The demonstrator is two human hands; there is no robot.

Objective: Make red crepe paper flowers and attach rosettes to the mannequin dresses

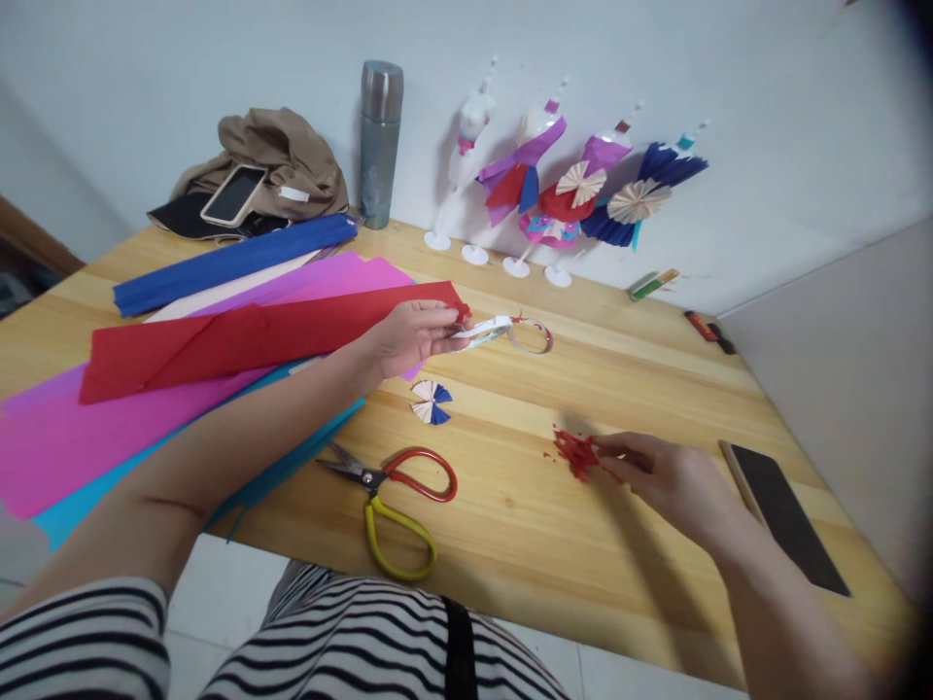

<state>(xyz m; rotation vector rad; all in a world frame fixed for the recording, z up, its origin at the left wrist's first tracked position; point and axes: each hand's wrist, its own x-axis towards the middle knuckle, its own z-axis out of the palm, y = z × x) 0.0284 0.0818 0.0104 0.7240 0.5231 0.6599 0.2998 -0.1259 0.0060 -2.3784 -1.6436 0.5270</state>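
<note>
My left hand (412, 335) is closed in a pinch on a white curled tape strip (502, 332) with red bits, held just above the wooden table (525, 506) beside the end of a red crepe paper sheet (240, 340). My right hand (660, 473) rests low on the table at the right, fingers pinched on a small bunch of red paper scraps (575, 453). A small blue and cream paper fan (431, 402) lies between the hands. Scissors (397, 501) with a red and a yellow handle lie near the front edge.
Pink (94, 437), blue (233, 261) and teal crepe sheets cover the table's left. Several dressed mannequin figures (554, 190), a steel flask (380, 144) and a brown bag with a phone (233, 194) stand at the back wall. A dark phone (783, 515) lies right.
</note>
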